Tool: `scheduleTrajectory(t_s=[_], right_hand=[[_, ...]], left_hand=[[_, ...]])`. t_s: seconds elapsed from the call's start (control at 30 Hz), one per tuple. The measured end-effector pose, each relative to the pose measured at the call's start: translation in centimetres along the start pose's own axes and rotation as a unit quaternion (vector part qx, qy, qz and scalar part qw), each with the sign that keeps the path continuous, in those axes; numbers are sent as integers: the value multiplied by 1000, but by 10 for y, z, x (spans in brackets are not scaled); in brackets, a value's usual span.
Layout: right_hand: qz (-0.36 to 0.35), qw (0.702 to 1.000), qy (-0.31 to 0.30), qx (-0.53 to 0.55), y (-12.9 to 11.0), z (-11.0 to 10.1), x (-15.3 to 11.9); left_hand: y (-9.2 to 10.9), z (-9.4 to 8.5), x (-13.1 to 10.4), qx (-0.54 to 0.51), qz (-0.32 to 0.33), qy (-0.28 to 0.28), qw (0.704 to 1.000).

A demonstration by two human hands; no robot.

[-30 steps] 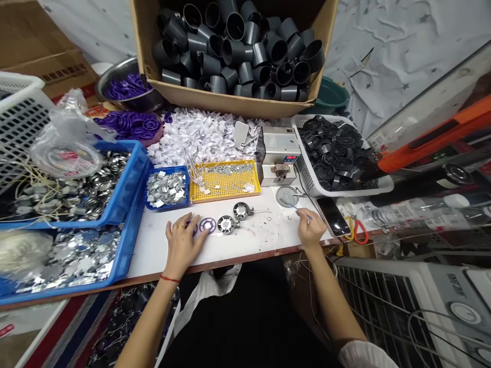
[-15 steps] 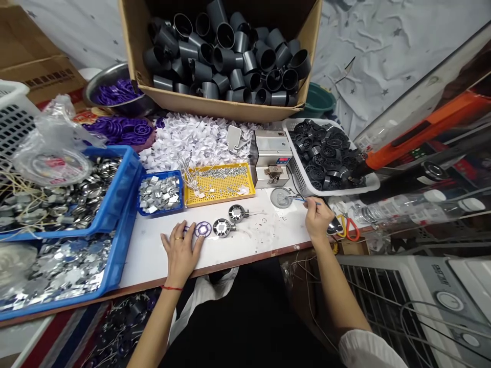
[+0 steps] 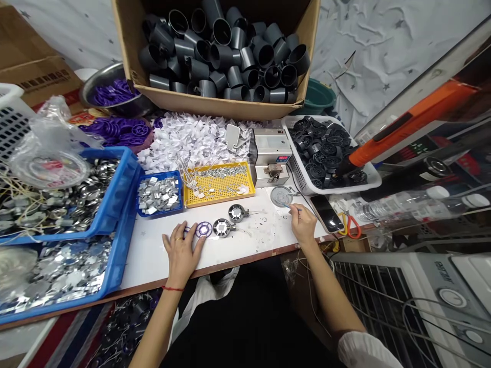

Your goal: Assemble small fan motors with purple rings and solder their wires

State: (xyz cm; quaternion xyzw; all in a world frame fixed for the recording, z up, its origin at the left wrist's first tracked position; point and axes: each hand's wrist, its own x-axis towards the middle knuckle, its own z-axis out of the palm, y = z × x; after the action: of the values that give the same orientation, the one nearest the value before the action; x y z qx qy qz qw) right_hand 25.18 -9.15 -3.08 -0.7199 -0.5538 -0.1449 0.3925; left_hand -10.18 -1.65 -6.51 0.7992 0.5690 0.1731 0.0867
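Note:
My left hand [image 3: 181, 254] lies on the white table with its fingers spread, touching a purple ring that it partly covers. Just right of it is another purple ring [image 3: 203, 229], with a small white piece at its centre. Two round black parts with silvery centres, a nearer one [image 3: 221, 228] and a farther one [image 3: 236, 213], lie further right. My right hand [image 3: 304, 225] is closed around a thin blue stick [image 3: 286, 205], whose tip points to the edge of a round grey dish [image 3: 281, 196].
Behind are a blue tray of metal pieces [image 3: 177, 203], a yellow tray [image 3: 219, 201] and a metal device [image 3: 270, 143]. To the right are a basket of black wheels [image 3: 372, 184], a phone [image 3: 327, 213] and scissors [image 3: 353, 227]. A carton [image 3: 215, 105] of grey pipes stands at the back.
My right hand has moved left and nearer with the blue stick, and the stick has shifted toward the dish's near edge. More of the phone shows. My left hand stays in place.

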Motion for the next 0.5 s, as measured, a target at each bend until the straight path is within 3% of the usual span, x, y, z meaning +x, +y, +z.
scheduleTrajectory(t_s=[0.2, 0.37, 0.5], right_hand=[[-5, 1000, 18, 6, 9, -11, 7], [27, 998, 60, 19, 5, 3, 6], [63, 995, 68, 34, 0, 12, -17]], left_hand=[[-2, 1, 1, -3, 4, 0, 1000], [-2, 1, 1, -21, 1, 5, 1000], [3, -2, -3, -56, -14, 19, 998]])
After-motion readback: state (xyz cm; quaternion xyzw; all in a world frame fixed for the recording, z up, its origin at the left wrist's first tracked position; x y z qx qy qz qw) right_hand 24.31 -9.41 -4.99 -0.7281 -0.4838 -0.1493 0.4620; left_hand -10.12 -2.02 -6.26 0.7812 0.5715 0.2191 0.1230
